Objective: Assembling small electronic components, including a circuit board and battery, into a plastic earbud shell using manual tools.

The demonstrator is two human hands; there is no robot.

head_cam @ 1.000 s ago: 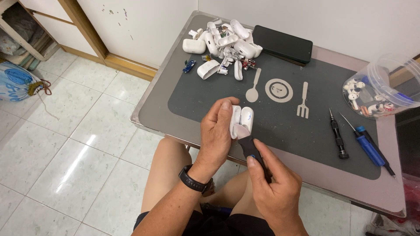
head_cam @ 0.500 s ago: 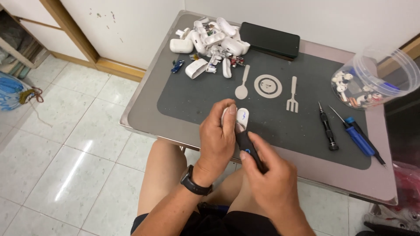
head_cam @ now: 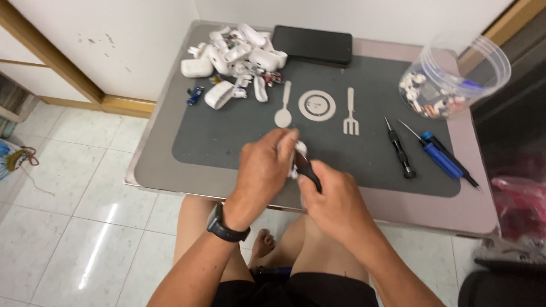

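Head view: two hands [head_cam: 267,170] [head_cam: 335,199], two screwdrivers [head_cam: 399,149] [head_cam: 443,159].

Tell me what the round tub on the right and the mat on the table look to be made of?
The round tub looks like clear, glossy plastic: small white parts show through its wall. The mat looks like dark grey rubber or silicone, matte and lying flat; which one, the view leaves open.

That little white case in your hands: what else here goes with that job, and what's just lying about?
In hand:
- white case, gripped by the left hand
- dark tool, held by the right hand

Lying about:
- pile of white cases
- black screwdriver
- blue screwdriver
- clear tub
- black slab
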